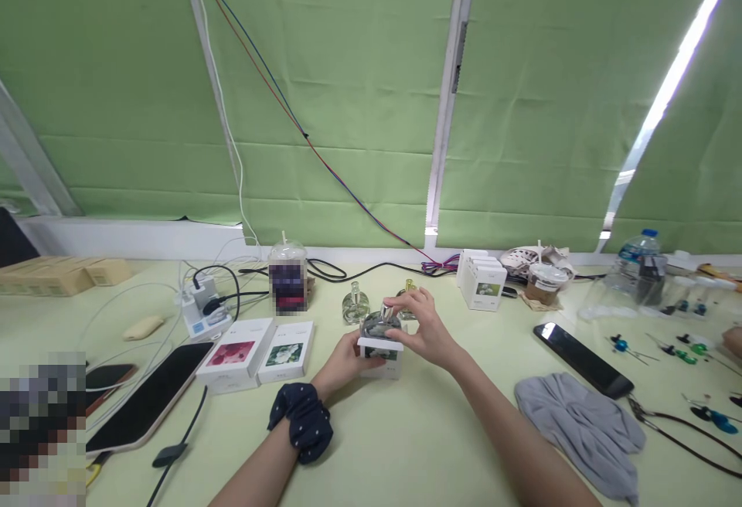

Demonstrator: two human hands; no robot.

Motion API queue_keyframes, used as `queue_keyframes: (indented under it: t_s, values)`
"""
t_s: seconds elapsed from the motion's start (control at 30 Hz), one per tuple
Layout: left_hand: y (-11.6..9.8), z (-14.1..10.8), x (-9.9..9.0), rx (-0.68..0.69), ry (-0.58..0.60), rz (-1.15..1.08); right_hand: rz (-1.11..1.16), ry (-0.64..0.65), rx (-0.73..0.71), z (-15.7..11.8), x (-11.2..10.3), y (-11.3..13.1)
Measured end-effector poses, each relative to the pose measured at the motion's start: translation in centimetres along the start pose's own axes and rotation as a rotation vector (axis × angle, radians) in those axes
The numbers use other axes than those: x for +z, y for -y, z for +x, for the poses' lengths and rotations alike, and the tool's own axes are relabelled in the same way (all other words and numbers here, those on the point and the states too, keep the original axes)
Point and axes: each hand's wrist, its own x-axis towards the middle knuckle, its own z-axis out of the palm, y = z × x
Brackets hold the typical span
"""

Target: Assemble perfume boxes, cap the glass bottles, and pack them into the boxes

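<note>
My left hand (339, 365) is wrapped around a small white box (383, 368) with a picture label, held at the middle of the table. At the top of that box is a clear round glass bottle (378, 325). My right hand (426, 329) grips the bottle, fingers at its neck and thumb against its side. How deep the bottle sits in the box is unclear. Just behind stand two similar bottles: a clear one (355, 306) and one with a yellowish neck (409, 287), partly hidden by my right hand.
Two white picture boxes (235, 354) lie left, beside a power strip (202, 314), cables and a tablet-like device (154, 395). More white boxes (482, 283) stand behind right. A phone (583, 358), grey cloth (580, 426), drink cup (545, 284) and small coloured parts (684, 352) are on the right.
</note>
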Motion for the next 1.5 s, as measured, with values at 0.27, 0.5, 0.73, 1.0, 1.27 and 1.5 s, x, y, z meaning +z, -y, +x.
queue_keyframes:
  t_s: [0.27, 0.5, 0.73, 1.0, 1.27, 1.5]
  values:
    - [-0.3, -0.2, 0.2, -0.033, -0.025, -0.021, 0.037, 0.089, 0.056, -0.1, 0.2, -0.6]
    - [0.0, -0.2, 0.2, -0.066, -0.029, -0.055, 0.146, 0.175, 0.101, -0.1, 0.2, -0.9]
    - [-0.1, -0.2, 0.1, -0.075, -0.014, -0.057, 0.219, 0.186, 0.108, 0.1, -0.2, -1.0]
    - [-0.3, -0.2, 0.2, -0.031, -0.077, 0.036, 0.164, 0.224, 0.146, -0.3, 0.0, -1.2]
    - [-0.1, -0.1, 0.2, 0.002, -0.054, 0.029, 0.09, 0.319, 0.183, -0.8, 0.2, -1.7]
    - [-0.2, -0.1, 0.2, 0.019, -0.043, 0.056, 0.102, 0.341, 0.198, -0.9, 0.3, -1.9]
